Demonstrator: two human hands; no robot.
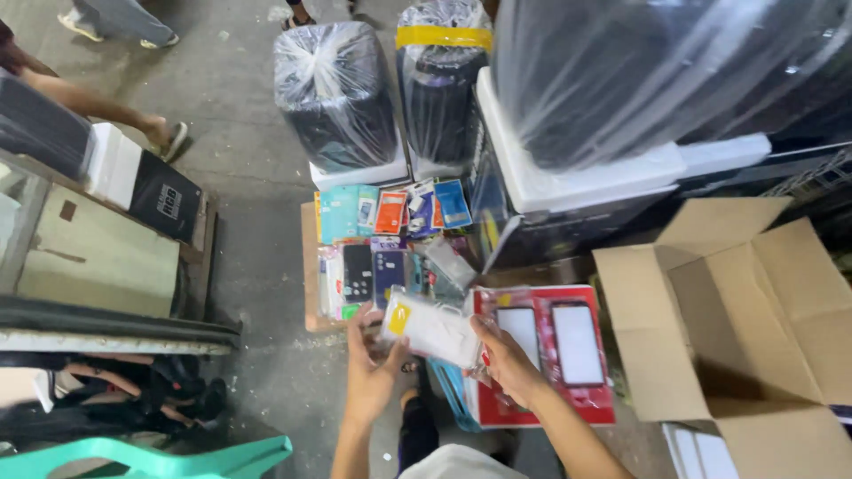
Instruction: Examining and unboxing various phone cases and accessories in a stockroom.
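Both my hands hold a stack of clear plastic-wrapped phone cases (432,328) with a yellow tag at its left end. My left hand (371,359) grips the left end of the stack and my right hand (503,359) grips its right end. Just beyond them lies a pile of packaged phone cases (390,239) in teal, orange, blue and black on a flat piece of cardboard. Under my right hand sits a red box (593,404) with two phone-shaped white panels on top.
An open cardboard box (754,310) stands at the right. Plastic-wrapped dark speakers (335,93) and a larger wrapped one on white foam (666,71) stand behind. Other people's feet (169,137) cross the concrete floor at upper left. A green plastic chair (151,459) is at lower left.
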